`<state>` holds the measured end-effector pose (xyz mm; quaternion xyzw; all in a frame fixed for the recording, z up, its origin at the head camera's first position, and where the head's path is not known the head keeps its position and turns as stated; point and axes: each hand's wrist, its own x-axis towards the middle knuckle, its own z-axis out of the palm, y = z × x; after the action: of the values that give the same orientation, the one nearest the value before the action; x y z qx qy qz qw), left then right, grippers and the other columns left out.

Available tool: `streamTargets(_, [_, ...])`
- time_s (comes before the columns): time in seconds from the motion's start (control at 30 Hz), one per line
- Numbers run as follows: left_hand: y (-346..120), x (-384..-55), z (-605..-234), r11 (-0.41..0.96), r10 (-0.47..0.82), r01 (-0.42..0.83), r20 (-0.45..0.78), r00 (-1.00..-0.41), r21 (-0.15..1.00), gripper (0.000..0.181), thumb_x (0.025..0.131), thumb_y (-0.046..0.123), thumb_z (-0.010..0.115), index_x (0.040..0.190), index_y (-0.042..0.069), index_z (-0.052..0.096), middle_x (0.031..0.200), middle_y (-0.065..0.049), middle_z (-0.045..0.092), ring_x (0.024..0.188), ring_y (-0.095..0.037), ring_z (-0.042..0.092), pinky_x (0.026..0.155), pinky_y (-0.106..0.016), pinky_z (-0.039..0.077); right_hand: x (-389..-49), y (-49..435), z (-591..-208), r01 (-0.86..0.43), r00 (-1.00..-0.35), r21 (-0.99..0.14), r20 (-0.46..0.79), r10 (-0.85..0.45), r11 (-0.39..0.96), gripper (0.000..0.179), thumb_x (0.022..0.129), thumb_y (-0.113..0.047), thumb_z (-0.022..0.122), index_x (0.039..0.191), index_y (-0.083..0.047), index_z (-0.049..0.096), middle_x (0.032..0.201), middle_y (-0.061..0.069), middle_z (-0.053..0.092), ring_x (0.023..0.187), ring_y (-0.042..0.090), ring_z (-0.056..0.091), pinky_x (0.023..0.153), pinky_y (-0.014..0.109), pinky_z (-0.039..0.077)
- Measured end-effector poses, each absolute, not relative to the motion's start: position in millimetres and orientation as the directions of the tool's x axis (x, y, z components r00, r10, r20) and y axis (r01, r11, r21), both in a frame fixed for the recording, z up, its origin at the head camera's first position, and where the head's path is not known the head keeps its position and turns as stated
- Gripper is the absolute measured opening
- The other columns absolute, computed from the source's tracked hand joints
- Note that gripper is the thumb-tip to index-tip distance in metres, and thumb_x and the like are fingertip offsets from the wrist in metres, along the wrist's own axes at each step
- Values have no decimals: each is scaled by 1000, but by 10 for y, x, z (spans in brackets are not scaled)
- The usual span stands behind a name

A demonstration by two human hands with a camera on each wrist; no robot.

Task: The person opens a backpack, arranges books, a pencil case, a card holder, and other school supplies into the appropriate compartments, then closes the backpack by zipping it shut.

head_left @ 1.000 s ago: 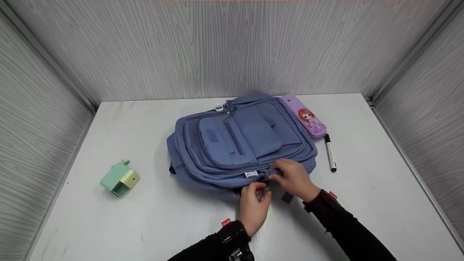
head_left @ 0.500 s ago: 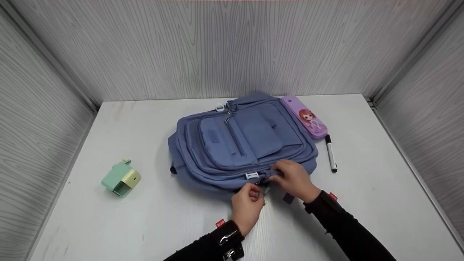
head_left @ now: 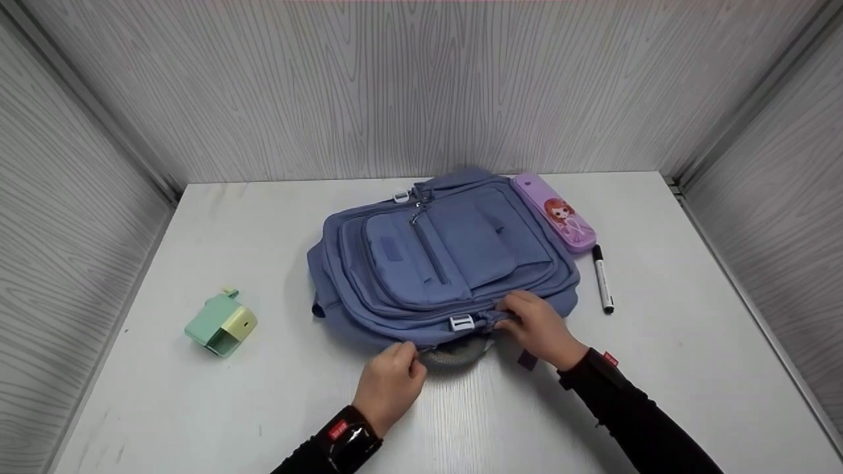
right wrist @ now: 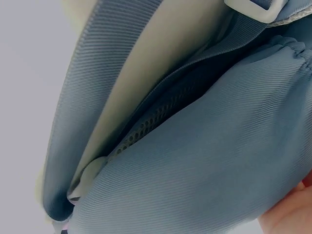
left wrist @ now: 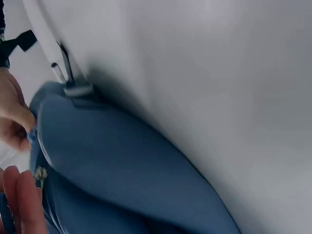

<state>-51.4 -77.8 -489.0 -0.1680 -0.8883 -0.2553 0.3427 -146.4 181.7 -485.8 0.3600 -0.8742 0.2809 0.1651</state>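
A blue backpack (head_left: 408, 263) lies front side up on the white table. At its near edge my left hand (head_left: 390, 383) has curled fingers and pinches a zipper pull, mostly hidden in the head view; a small metal piece, the zipper pull (left wrist: 41, 174), shows beside the fingertips in the left wrist view. My right hand (head_left: 539, 327) grips the bag's fabric at the near right, just right of a white buckle (head_left: 462, 322). Between the hands, a grey mesh-padded part (head_left: 454, 354) of the bag shows under the edge.
A purple pencil case (head_left: 554, 212) with a cartoon girl leans along the bag's right side. Near it lies a black-capped white marker (head_left: 602, 280). At left stands a green and yellow pencil sharpener (head_left: 222, 324). Wood-grain panels (head_left: 421, 92) enclose the table.
My left hand has moved left and towards me along the bag's near edge, uncovering the grey mesh part. My right hand keeps its grip at nearly the same place.
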Motion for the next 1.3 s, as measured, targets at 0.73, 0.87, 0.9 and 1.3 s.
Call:
streamTargets(0.73, [-1598,-640,-4868,909,86,365,768,-635,200,21,64,-6,62,68,6,45,54,-4,41,43,-16,39,40,-31,35,-1469,1859,-4895,-769,-637,-364,509,-579,526,24,78,7,75,86,-10,61,83,3,66,81,18,62,73,35,52])
streamTargets(0.87, [-1641,-630,-4880,907,78,357,742,-666,225,23,65,-8,64,69,6,46,55,-3,41,45,-14,38,41,-30,34,-1418,1817,-4847,-742,-664,-319,467,-584,589,24,77,6,75,89,-10,62,85,2,66,84,20,63,75,40,52])
streamTargets(0.9, [-1642,-624,-4880,905,78,357,733,-676,233,24,65,-8,65,69,6,46,55,-3,42,45,-14,39,41,-30,34,-1388,1785,-4821,-734,-673,-309,450,-587,604,24,77,6,74,91,-10,63,87,3,66,86,21,63,77,42,52])
streamTargets(1.3, [-1567,-587,-4863,886,37,339,680,-732,316,16,72,-9,72,85,-2,66,70,-10,61,58,-22,59,53,-35,50,-893,793,-4575,-749,-649,-179,393,-651,638,35,83,-18,77,114,-12,62,105,1,64,97,19,59,79,35,49])
